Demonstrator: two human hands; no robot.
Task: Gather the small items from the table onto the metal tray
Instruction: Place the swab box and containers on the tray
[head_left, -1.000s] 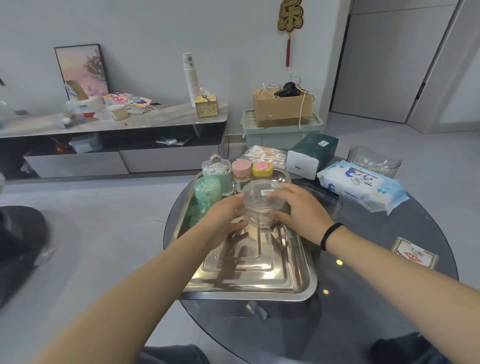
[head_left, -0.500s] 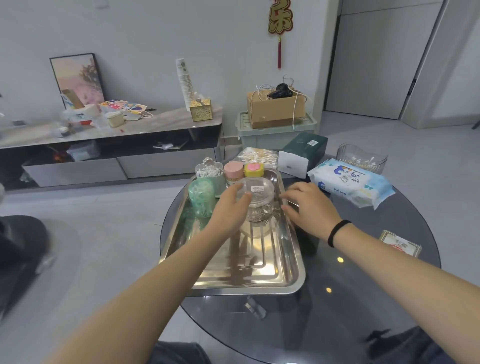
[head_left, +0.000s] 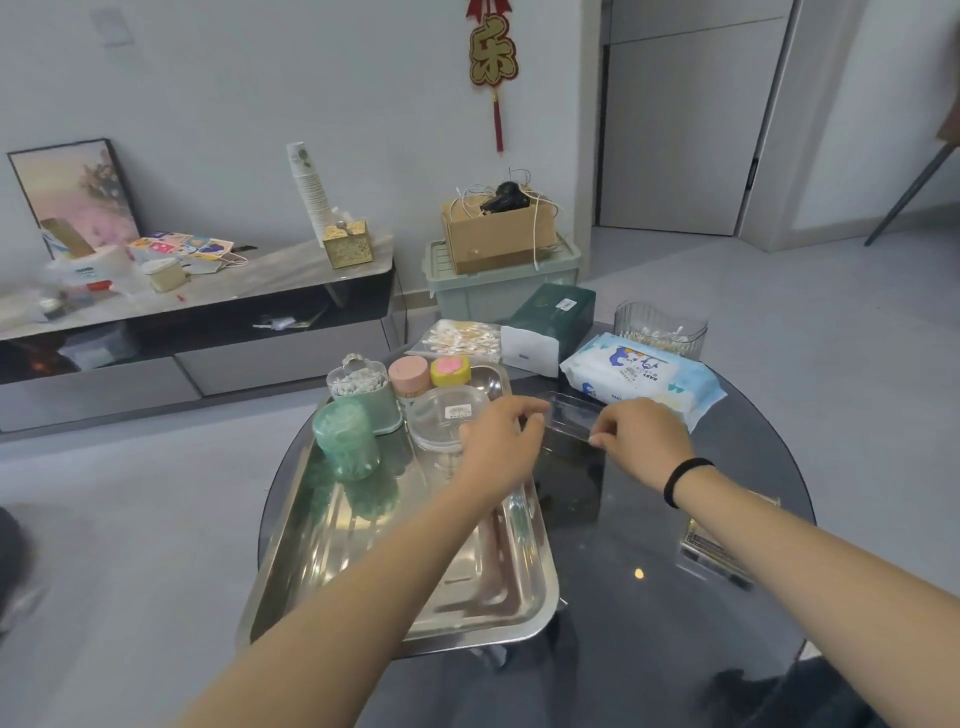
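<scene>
Head view: both hands meet at a clear flat plastic box (head_left: 569, 418) lying on the dark glass table (head_left: 649, 597), just off the far right edge of the metal tray (head_left: 395, 613).

Risk: the box is transparent, thin and slick-looking. If lifted by its ends with fingertips only, it could slip or tip. Swinging it left over the tray could also knock the clear round container (head_left: 448, 418), which stands at the far right of the tray, just beside the left hand (head_left: 501, 441).

Left hand: fingers curled, tips touching the box's left end. Right hand (head_left: 641, 439): thumb and forefinger lightly pinching its near right end, other fingers loosely bent. Firmness of grip cannot be told. Box not visibly lifted.
</scene>
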